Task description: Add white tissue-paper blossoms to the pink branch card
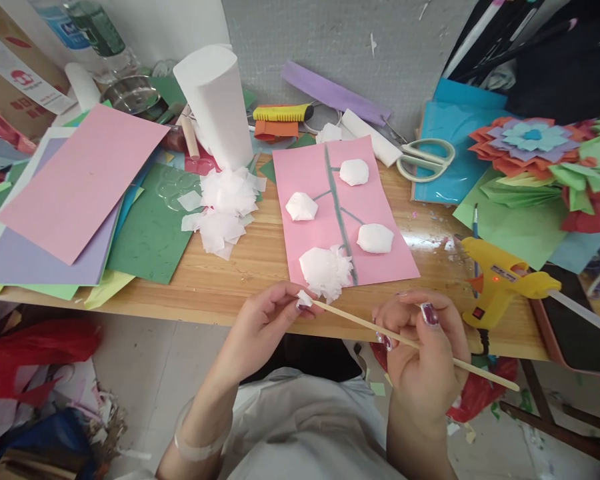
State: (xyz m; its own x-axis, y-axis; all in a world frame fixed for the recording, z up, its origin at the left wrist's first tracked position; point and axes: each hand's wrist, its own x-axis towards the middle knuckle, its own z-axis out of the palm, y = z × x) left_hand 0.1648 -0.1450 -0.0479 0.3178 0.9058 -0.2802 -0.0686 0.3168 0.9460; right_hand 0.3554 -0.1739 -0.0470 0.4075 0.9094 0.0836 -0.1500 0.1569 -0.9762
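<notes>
My right hand (423, 353) is closed round a thin wooden stick (360, 323) that slants up to the left. At the stick's tip my left hand (270, 320) pinches a small piece of white tissue (304, 299). Just beyond the tip lies a pink card (380, 200) with a painted green branch and several white tissue blossoms; the nearest, fluffy blossom (325, 270) is right by my left fingers.
A pile of cut tissue squares (225, 207) and a white paper roll (215, 100) lie left of the card. Coloured paper sheets (80, 180) cover the left end. A yellow glue gun (500, 283), scissors (425, 160) and paper flowers (535, 140) sit at the right.
</notes>
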